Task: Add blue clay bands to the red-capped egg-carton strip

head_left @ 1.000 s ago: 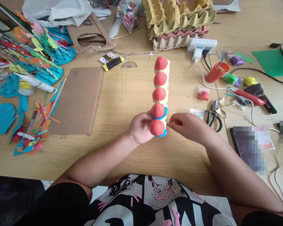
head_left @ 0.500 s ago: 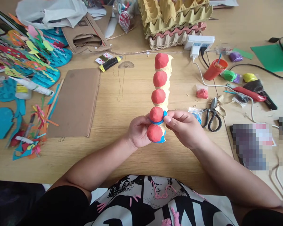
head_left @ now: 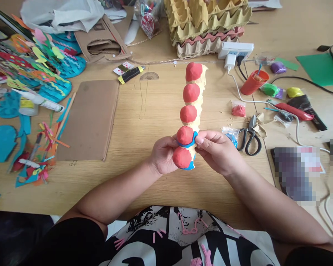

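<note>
A cream egg carton strip with several red clay-covered domes extends away from me above the table. My left hand grips its near end from the left, the fingertips partly hidden behind it. On the right side, my right hand pinches the end of a blue clay strip, which curves around the base of the second dome from the near end. More blue clay edges the nearest dome.
Scissors, a blue clay packet and a red clay packet lie to the right. Stacked egg trays and a white power strip stand behind. At left are brown cardboard and coloured scraps.
The far end of the carton strip has tilted slightly to the right. The right end of the blue clay strip has shifted a little along the dome's base with my right fingers.
</note>
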`<act>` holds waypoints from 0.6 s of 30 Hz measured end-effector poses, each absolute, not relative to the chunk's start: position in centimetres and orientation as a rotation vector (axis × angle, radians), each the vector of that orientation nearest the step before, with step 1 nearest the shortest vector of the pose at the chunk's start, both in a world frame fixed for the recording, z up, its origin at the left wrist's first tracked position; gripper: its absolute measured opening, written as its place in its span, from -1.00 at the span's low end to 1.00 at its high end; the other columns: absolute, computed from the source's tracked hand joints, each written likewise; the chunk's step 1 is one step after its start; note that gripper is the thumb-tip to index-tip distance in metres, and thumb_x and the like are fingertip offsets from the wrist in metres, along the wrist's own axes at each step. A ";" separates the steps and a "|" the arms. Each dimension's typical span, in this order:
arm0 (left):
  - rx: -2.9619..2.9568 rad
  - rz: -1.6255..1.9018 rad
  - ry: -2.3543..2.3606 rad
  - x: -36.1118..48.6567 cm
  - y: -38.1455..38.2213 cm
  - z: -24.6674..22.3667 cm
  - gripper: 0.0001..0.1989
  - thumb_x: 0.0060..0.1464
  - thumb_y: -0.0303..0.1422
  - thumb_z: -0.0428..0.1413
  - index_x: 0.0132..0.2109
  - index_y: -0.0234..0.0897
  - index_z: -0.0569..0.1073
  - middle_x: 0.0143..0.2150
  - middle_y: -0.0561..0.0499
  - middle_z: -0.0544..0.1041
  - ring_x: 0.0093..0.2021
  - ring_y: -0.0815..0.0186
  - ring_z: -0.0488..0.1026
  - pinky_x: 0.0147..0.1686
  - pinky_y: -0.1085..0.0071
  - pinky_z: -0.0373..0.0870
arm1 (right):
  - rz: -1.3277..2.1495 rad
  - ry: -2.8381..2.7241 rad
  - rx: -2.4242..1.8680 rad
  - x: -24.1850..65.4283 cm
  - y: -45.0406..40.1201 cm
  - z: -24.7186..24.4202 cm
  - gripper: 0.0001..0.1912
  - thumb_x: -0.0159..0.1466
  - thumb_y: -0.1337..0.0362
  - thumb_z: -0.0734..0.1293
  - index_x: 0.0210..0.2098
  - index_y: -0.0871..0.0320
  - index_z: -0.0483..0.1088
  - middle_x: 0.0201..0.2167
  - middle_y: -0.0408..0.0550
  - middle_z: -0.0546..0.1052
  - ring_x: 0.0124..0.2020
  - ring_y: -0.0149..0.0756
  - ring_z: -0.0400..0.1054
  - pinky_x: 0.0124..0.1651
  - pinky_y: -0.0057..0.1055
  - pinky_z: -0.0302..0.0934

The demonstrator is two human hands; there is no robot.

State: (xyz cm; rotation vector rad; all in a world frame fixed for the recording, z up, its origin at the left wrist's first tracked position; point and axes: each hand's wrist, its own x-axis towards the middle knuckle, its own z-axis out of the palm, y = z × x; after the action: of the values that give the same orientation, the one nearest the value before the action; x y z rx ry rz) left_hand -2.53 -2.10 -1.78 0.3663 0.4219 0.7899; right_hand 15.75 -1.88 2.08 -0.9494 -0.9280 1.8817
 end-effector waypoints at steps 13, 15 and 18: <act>0.284 0.823 0.438 -2.0 -2.1 -0.6 -0.77 -0.10 -0.33 0.33 -0.31 -0.23 0.44 -0.44 0.07 0.47 -0.45 0.37 0.45 -0.42 0.38 0.44 | 1.734 -1.098 -0.870 16.1 -1.8 1.1 -0.72 0.21 -0.01 0.59 -0.37 0.05 0.64 -0.48 -0.20 0.48 -0.43 -0.41 0.24 -0.29 -0.35 0.21; 0.259 0.817 0.429 -2.1 -2.1 -0.7 -0.78 -0.11 -0.35 0.32 -0.30 -0.25 0.46 -0.44 0.05 0.45 -0.44 0.37 0.45 -0.41 0.38 0.46 | 1.717 -1.098 -0.864 16.0 -1.8 1.1 -0.75 0.21 0.02 0.60 -0.37 0.04 0.65 -0.47 -0.20 0.50 -0.42 -0.40 0.25 -0.26 -0.34 0.23; 0.258 0.824 0.434 -2.0 -2.1 -0.7 -0.81 -0.13 -0.37 0.29 -0.31 -0.24 0.47 -0.45 0.02 0.43 -0.43 0.35 0.45 -0.40 0.36 0.49 | 1.693 -1.116 -0.869 16.0 -1.8 0.9 -0.74 0.22 0.01 0.59 -0.39 0.05 0.64 -0.47 -0.19 0.49 -0.41 -0.38 0.26 -0.25 -0.32 0.24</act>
State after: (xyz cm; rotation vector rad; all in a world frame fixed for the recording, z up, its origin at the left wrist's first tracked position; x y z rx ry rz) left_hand -2.04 -2.13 -0.68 0.2579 0.4338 0.8237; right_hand 16.02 -1.82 0.91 -0.8687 -1.1155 1.6927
